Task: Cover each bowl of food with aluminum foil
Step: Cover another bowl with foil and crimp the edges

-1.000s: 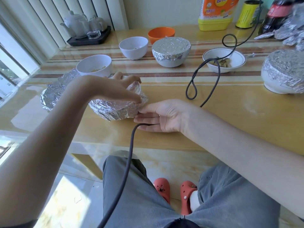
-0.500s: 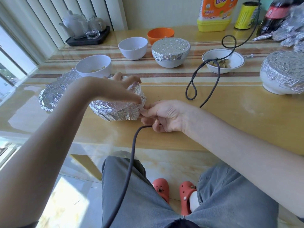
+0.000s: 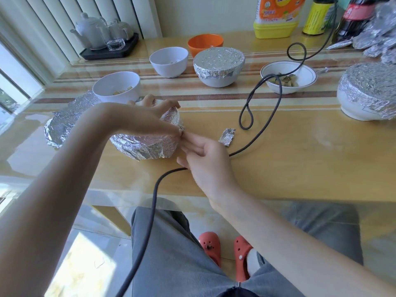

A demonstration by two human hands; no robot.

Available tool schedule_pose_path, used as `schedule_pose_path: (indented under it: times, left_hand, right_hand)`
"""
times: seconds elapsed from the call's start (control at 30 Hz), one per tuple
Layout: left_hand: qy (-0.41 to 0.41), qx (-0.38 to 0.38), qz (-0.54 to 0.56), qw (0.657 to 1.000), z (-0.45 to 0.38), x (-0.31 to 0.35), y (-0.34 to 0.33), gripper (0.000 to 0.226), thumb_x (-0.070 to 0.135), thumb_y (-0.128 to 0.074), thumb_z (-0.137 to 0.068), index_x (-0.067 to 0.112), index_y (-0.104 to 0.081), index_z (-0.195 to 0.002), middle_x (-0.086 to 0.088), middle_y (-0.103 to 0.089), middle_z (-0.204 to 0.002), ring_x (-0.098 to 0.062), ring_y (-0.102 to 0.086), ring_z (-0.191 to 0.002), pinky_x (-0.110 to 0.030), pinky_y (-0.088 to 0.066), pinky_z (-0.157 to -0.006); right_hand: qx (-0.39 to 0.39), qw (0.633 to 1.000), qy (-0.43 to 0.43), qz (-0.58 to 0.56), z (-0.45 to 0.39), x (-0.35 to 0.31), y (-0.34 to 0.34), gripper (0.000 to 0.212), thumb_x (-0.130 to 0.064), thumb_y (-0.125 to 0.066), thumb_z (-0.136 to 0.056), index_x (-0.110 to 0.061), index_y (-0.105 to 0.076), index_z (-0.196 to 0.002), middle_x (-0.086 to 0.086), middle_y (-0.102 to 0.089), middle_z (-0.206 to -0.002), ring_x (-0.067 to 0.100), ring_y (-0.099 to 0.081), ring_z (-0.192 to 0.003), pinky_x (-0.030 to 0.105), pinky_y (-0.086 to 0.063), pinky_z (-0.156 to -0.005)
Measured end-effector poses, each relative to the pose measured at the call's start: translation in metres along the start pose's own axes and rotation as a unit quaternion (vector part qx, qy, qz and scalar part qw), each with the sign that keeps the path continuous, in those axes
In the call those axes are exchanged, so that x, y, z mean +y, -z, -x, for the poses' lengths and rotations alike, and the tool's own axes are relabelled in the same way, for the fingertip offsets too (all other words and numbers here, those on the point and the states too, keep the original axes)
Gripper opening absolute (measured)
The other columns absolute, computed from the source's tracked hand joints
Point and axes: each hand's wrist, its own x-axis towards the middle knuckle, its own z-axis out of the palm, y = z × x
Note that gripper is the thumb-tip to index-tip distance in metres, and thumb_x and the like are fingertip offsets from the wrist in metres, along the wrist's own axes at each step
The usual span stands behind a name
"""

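Glossy table: bowls, foil scrap

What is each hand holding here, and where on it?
Left hand grips the foil-wrapped bowl at its top rim. Right hand holds nothing; fingers touch the foil.
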Motion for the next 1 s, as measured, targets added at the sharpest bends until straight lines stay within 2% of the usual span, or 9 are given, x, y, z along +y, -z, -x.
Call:
schedule_pose_path:
  times: [0.07, 0.17, 0.33, 0.47, 0.63, 0.7, 0.8, 0.9, 1.0]
  left_hand:
    - [-0.004, 0.002, 0.006, 1.0, 0.0, 0.0, 0.0, 0.081, 0.074, -0.045, -0.059, 0.065, -0.016, -0.135, 0.009, -0.015, -0.153, -0.031, -0.009, -0.144, -0.055, -0.017, -0.111]
    - [-0.009, 0.002, 0.006, 1.0, 0.002, 0.001, 0.001, 0.084, 0.075, -0.045, -0.058, 0.064, -0.017, -0.136, 0.008, -0.014, -0.154, -0.03, -0.009, -0.144, -0.055, -0.016, -0.111]
    - [-0.005, 0.002, 0.011, 1.0, 0.004, 0.003, 0.001, 0.085, 0.071, -0.046, -0.058, 0.062, -0.017, -0.138, 0.007, -0.01, -0.157, -0.031, -0.006, -0.145, -0.055, -0.015, -0.112]
    - [-0.004, 0.004, 0.018, 1.0, 0.004, 0.003, 0.001, 0.085, 0.071, -0.047, -0.059, 0.064, -0.017, -0.137, 0.008, -0.009, -0.157, -0.03, -0.004, -0.146, -0.056, -0.013, -0.112]
    - [-0.004, 0.002, 0.024, 1.0, 0.005, 0.003, 0.001, 0.087, 0.071, -0.048, -0.059, 0.064, -0.015, -0.139, 0.009, -0.005, -0.159, -0.028, -0.002, -0.146, -0.055, -0.012, -0.113]
    - [-0.005, 0.003, 0.033, 0.999, 0.005, 0.003, 0.0, 0.087, 0.071, -0.049, -0.059, 0.065, -0.015, -0.139, 0.011, -0.004, -0.159, -0.027, -0.001, -0.147, -0.055, -0.011, -0.113]
    - [-0.004, 0.007, 0.031, 0.999, 0.006, 0.005, 0.0, 0.087, 0.071, -0.048, -0.058, 0.064, -0.015, -0.139, 0.011, -0.006, -0.159, -0.027, -0.002, -0.146, -0.054, -0.012, -0.113]
    - [0.004, 0.008, 0.031, 0.999, 0.005, 0.005, 0.0, 0.087, 0.071, -0.048, -0.059, 0.063, -0.016, -0.139, 0.011, -0.005, -0.159, -0.029, -0.002, -0.146, -0.055, -0.013, -0.113]
    - [0.027, 0.015, 0.022, 0.999, 0.006, 0.006, 0.0, 0.087, 0.076, -0.049, -0.063, 0.058, -0.018, -0.142, 0.005, -0.007, -0.159, -0.035, -0.009, -0.145, -0.052, -0.014, -0.114]
  right_hand:
    - [-0.037, 0.999, 0.0, 0.029, 0.003, 0.001, -0.004, 0.061, 0.017, -0.034, -0.087, -0.014, -0.054, -0.136, -0.008, -0.063, -0.126, -0.004, -0.056, -0.114, 0.028, -0.044, -0.105]
    - [-0.051, 0.997, -0.018, 0.048, -0.005, 0.002, 0.0, 0.066, 0.012, -0.036, -0.083, -0.017, -0.05, -0.14, -0.007, -0.05, -0.143, 0.003, -0.042, -0.132, 0.033, -0.037, -0.112]
    - [-0.047, 0.997, -0.056, 0.032, -0.015, -0.011, 0.008, 0.066, 0.01, -0.035, -0.078, -0.024, -0.056, -0.131, -0.012, -0.062, -0.123, 0.007, -0.05, -0.121, 0.036, -0.033, -0.114]
    - [-0.092, 0.994, -0.037, 0.042, -0.018, -0.012, 0.0, 0.085, 0.003, -0.033, -0.062, -0.022, -0.046, -0.142, -0.003, -0.056, -0.136, 0.019, -0.046, -0.13, 0.039, -0.034, -0.114]
    - [-0.087, 0.993, -0.065, 0.037, -0.03, -0.019, 0.017, 0.078, 0.019, -0.029, -0.08, -0.015, -0.029, -0.15, 0.0, -0.031, -0.155, 0.013, -0.026, -0.143, 0.038, -0.022, -0.119]
    - [-0.117, 0.991, -0.026, 0.06, -0.03, -0.024, 0.012, 0.076, 0.02, -0.026, -0.08, -0.015, -0.036, -0.147, -0.007, -0.043, -0.143, 0.007, -0.037, -0.133, 0.03, -0.027, -0.115]
    - [-0.153, 0.987, -0.02, 0.046, -0.035, -0.026, 0.006, 0.073, 0.022, -0.023, -0.079, -0.011, -0.046, -0.14, 0.003, -0.057, -0.134, 0.013, -0.05, -0.124, 0.022, -0.039, -0.103]
    - [-0.178, 0.978, -0.004, 0.108, -0.048, -0.024, 0.022, 0.063, 0.012, -0.033, -0.08, -0.011, -0.052, -0.135, 0.012, -0.054, -0.138, 0.023, -0.049, -0.129, 0.024, -0.036, -0.102]
    - [-0.175, 0.936, 0.031, 0.304, -0.045, -0.025, 0.039, 0.06, -0.01, -0.067, -0.086, -0.012, -0.045, -0.142, 0.005, -0.053, -0.14, 0.013, -0.053, -0.124, 0.025, -0.041, -0.101]
